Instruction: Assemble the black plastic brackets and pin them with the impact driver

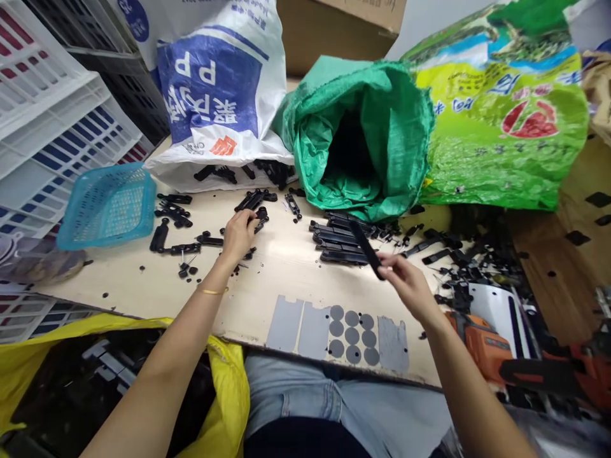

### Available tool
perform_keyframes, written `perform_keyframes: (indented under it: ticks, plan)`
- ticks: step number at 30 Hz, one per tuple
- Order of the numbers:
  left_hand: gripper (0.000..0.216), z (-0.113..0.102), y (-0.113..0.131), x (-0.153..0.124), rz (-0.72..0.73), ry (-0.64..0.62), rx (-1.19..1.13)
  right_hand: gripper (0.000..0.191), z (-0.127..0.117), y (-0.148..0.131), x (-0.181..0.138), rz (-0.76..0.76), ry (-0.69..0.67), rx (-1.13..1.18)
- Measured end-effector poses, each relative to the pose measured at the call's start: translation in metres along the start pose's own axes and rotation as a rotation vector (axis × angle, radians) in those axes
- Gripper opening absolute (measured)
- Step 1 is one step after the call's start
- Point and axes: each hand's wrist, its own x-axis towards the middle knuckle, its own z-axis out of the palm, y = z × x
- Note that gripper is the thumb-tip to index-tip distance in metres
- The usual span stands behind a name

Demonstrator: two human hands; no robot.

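Observation:
My right hand [405, 285] is closed on the lower end of a long, flat black plastic strip [366, 249], tilted up and away to the left. Just behind the strip, several long black bars [341, 245] lie side by side on the table. Thumb and fingers of my left hand [239, 234] are pinched at a small black plastic part [261, 215], low over the table. Close by that hand lies a small pile of black parts [252, 198]. More black pieces [175, 211] are scattered to its left.
A green sack [305, 127] gapes open at the back, between a white sack [267, 83] and a bright green bag [501, 159]. On the left are a blue basket [105, 207] and a yellow sack [231, 381]. An orange power tool [482, 343] lies at right, near loose black parts [463, 267].

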Motion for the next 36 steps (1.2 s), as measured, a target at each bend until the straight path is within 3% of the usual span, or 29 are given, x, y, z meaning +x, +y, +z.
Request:
perform_keyframes:
  ticks: [2, 6, 8, 10, 13, 16, 19, 22, 25, 28, 31, 33, 36]
  plan:
    - [0.010, -0.010, 0.013, -0.031, 0.128, -0.147, -0.114, 0.017, 0.009, 0.017, -0.051, 0.016, -0.093, -0.084]
    - [0.011, 0.000, 0.041, -0.098, 0.316, -0.510, -0.259, 0.012, 0.038, 0.055, -0.110, -0.064, -0.031, -0.333]
    - [0.019, 0.013, 0.048, -0.122, 0.312, -0.564, -0.258, 0.013, 0.050, 0.063, -0.116, -0.084, 0.004, -0.403]
    - [0.031, 0.025, 0.050, -0.134, 0.276, -0.511, -0.223, 0.019, 0.057, 0.062, -0.111, -0.061, 0.021, -0.441]
    - [0.029, 0.031, 0.048, -0.137, 0.223, -0.424, -0.156, 0.028, 0.062, 0.051, -0.092, -0.035, -0.006, -0.507]
    - [0.018, 0.021, 0.048, -0.134, 0.198, -0.446, -0.164, 0.019, 0.066, 0.040, -0.075, -0.040, -0.122, -0.580]
    - [0.018, -0.004, 0.054, -0.129, 0.167, -0.574, -0.238, 0.017, 0.067, 0.036, -0.074, 0.023, -0.197, -0.626]
    - [0.021, -0.028, 0.066, -0.119, 0.153, -0.744, -0.257, 0.016, 0.070, 0.033, -0.084, 0.074, -0.150, -0.699]
    - [0.021, -0.028, 0.080, -0.105, 0.145, -0.825, -0.224, 0.026, 0.079, 0.028, -0.096, 0.121, -0.085, -0.742]
    - [0.013, -0.005, 0.091, -0.098, 0.138, -0.697, -0.245, 0.039, 0.087, 0.022, -0.101, 0.174, -0.079, -0.751]
    - [0.011, 0.022, 0.095, -0.113, 0.230, -0.342, -0.293, 0.043, 0.088, 0.020, -0.103, 0.203, -0.043, -0.731]
    - [0.018, 0.035, 0.094, -0.135, 0.340, -0.178, -0.260, 0.045, 0.086, 0.022, -0.102, 0.211, -0.003, -0.726]
    - [0.027, 0.043, 0.093, -0.169, 0.514, -0.227, -0.201, 0.047, 0.084, 0.026, -0.100, 0.194, 0.012, -0.737]
